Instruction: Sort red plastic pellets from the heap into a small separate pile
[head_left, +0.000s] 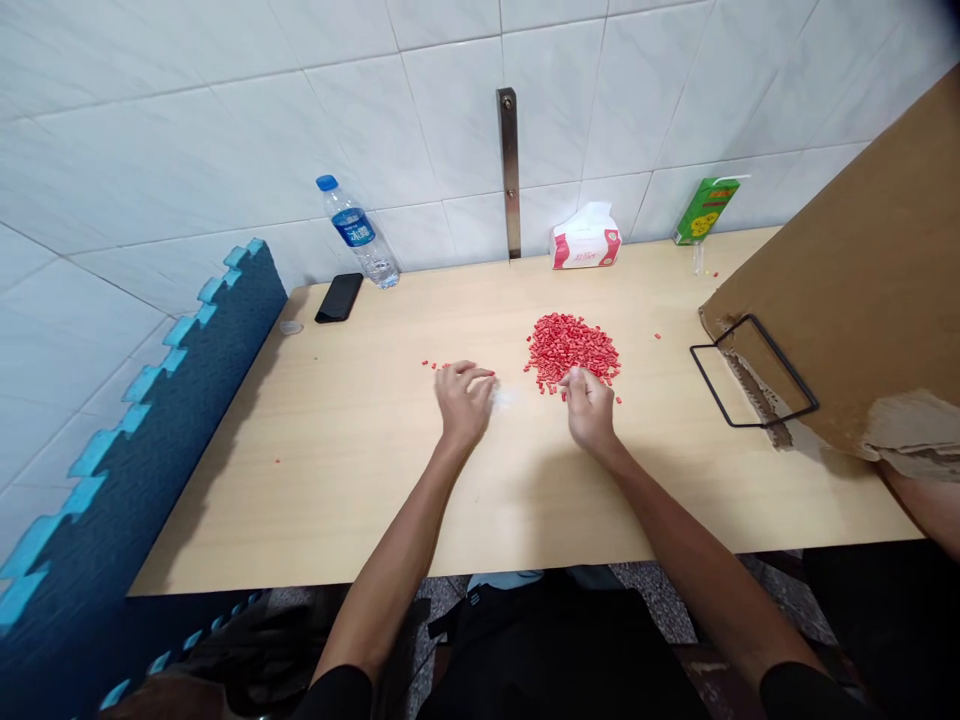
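Note:
Small red pieces lie in a pile on the light wooden table. My right hand is closed at the pile's lower edge, its fingertips pinched; what they hold, if anything, is too small to name. To the left of the pile is my left hand, fingers bent and somewhat apart, with a tiny red piece by its fingertips. A few loose red pieces lie just beyond it. Between the hands there is a pale, blurred patch that I cannot make out.
Along the back stand a water bottle, a tissue pack and a green drink carton. A black phone lies at left, beside a blue foam barrier. At right are cardboard, a black wire frame and another person's arm.

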